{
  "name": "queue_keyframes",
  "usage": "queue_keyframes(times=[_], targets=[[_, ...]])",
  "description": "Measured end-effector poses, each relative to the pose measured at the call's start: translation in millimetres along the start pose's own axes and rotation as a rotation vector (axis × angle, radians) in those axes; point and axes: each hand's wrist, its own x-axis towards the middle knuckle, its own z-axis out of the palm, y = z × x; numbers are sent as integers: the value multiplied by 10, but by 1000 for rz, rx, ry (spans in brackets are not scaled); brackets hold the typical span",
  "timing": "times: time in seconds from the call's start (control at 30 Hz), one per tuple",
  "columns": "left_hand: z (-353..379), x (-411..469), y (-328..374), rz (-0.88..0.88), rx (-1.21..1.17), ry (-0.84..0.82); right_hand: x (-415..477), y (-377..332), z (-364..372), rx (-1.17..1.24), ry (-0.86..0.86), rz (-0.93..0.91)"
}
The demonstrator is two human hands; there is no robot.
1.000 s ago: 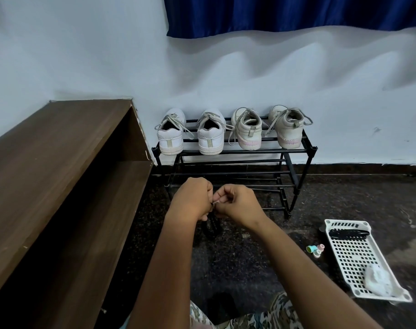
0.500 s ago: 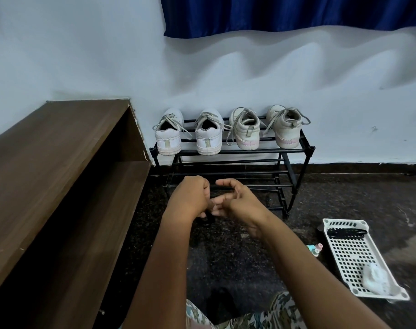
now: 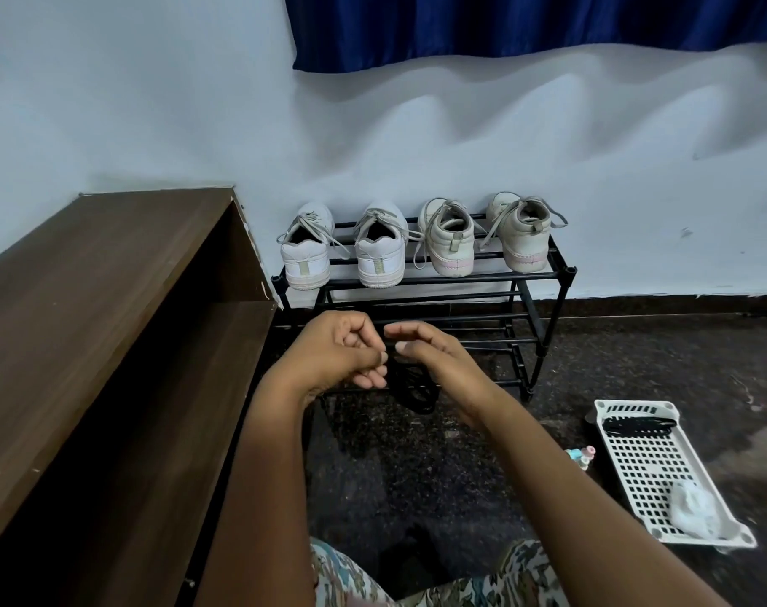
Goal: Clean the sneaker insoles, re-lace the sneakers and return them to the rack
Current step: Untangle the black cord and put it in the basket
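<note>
Left hand (image 3: 338,352) has thumb and forefinger nipped together at the top of a black lace (image 3: 414,389), fingers curled in. The lace hangs in a loose bundle straight down between the two hands. Right hand (image 3: 438,361) sits just beside it with fingers slack and gently curved. It looks to be gripping nothing, though the bundle hides any contact.

Four sneakers (image 3: 381,256) sit straight ahead, above the hands, on the top tier of the rack (image 3: 460,279). Their heels face us and their toes point at the wall, pale laces trailing loose. The second from the left lines up with the lace, and the left hand looks slightly nearer it.

Off right, a tray (image 3: 627,405) holds a spare lace (image 3: 638,426) and a cloth (image 3: 692,510).
</note>
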Motion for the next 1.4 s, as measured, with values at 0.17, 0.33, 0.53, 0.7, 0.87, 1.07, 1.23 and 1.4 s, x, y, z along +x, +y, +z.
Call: queue_keyframes(times=[0.17,0.33,0.53,0.7,0.87,1.07,1.23,1.4], targets=[[-79,-85,85,71,-177,18,0,46,-151,136,-179,138],[-116,-73,98,82,-268,114,-44,93,-265,464,-259,290],[-59,27,48,-3,-268,174,-61,117,-368,501,-40,329],[34,127,-81,-87,-296,192,-83,125,-580,590,85,312],[369,355,-349,-179,-433,159,-88,217,-877,729,236,353],[1015,938,-569,-232,-398,-3,-220,732,-1609,748,381,393],[1857,1424,-998,-306,-358,-174,-364,1518,-2304,732,555,411],[2843,1876,-1599,-393,-382,-230,-509,2301,-3015,644,727,460]])
